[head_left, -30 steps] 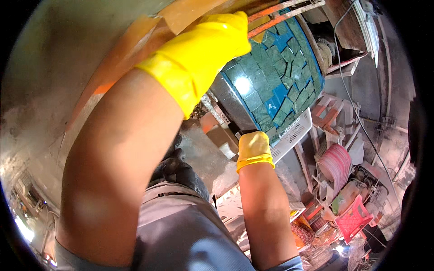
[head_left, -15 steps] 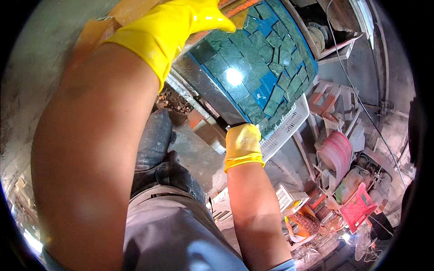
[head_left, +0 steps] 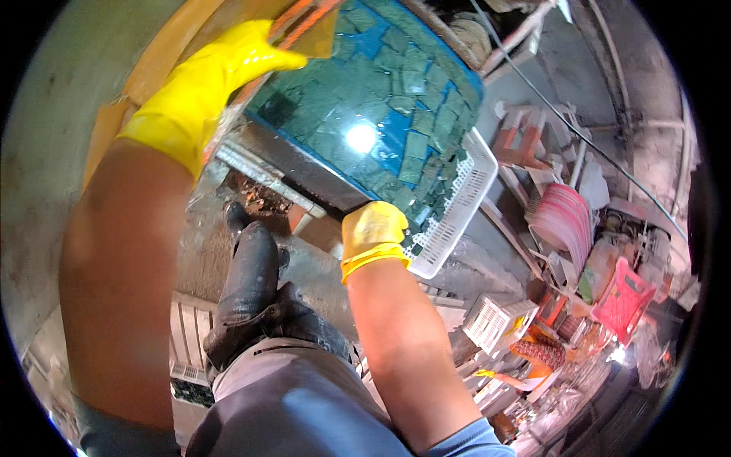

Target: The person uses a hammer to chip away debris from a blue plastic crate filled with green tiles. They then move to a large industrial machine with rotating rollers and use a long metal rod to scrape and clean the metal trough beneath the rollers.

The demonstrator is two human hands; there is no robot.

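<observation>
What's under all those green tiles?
A blue surface shows through the gaps between the green tiles. Where the tiles lie close together, they cover whatever is beneath, and what's under the blue can't be seen either.

Head view, fisheye cam.: no legible txt, labels, brands, nos. or signs on any surface; fine detail at lower rt. too small/blurred to read.

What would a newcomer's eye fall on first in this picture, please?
Probably the dark green, tile-like pieces, scattered over a blue surface at the upper middle, with a bright glare on them. Next, the bright yellow gloves: the left hand at upper left, beside orange bars, and the right hand near the middle, by a white basket.
</observation>
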